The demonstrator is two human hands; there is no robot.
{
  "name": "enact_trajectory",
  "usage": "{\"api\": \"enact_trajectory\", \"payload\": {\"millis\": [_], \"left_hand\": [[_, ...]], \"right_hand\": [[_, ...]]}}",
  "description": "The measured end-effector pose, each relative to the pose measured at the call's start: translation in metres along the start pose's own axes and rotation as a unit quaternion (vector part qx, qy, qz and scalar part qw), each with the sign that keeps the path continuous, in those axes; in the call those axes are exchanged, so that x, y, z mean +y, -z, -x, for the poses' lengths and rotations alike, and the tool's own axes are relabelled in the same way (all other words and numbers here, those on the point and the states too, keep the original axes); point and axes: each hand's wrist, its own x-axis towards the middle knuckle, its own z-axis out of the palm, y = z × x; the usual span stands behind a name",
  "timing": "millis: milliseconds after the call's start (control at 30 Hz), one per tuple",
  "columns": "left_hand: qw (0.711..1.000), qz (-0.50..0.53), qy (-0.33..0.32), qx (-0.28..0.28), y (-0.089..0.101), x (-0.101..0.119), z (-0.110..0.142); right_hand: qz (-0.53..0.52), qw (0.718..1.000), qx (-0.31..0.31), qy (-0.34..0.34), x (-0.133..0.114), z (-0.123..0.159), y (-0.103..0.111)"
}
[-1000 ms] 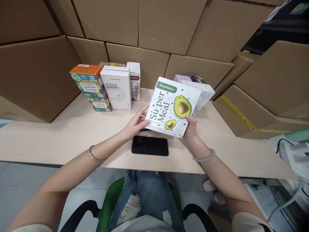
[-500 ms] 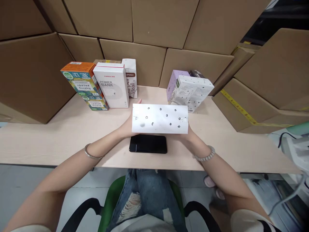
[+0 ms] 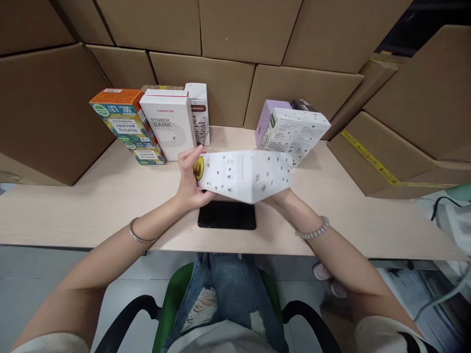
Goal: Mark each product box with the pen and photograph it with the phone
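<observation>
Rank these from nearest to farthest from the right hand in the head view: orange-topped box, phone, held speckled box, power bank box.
1. Held speckled box: at the right hand itself.
2. Phone: on the table, left of that hand.
3. Power bank box: farther left, toward the back.
4. Orange-topped box: left of the power bank box.

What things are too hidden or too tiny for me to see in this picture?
In the head view:
Right hand: its fingers are hidden by the held box.
Brown box: mostly hidden behind the power bank box.
Dark box: mostly hidden behind the spotted white box.
Spotted white box: its fine print is too small to read.
White object: cut off by the right edge.
</observation>
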Motion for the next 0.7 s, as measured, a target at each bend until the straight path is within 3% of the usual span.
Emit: {"api": "enact_trajectory", "payload": {"millis": [67,200,400,500,600,700], "left_hand": [[0.998,-0.031,-0.046,-0.023,0.007,0.011,-0.01],[0.988,-0.072,-0.127,-0.047,0.016,0.02,-0.021],[0.991,-0.04,-0.125,-0.032,0.011,0.009,-0.018],[0.997,-0.027,-0.067,-0.011,0.007,0.003,-0.016],[0.995,0.067,0.065,-0.039,0.003,0.004,-0.013],[0.95,0.204,0.202,-0.124,-0.004,0.009,-0.009]], "right_hand": [[-0.081,0.996,0.011,-0.038,0.006,-0.001,-0.005],[-0.178,0.978,-0.043,-0.1,0.011,0.002,-0.009],[-0.178,0.975,-0.033,-0.131,0.007,0.002,-0.006],[-0.168,0.977,-0.019,-0.13,0.007,0.001,-0.006],[-0.16,0.978,-0.023,-0.131,0.004,0.001,-0.007],[-0.13,0.982,-0.029,-0.13,0.001,0.001,-0.008]]}}
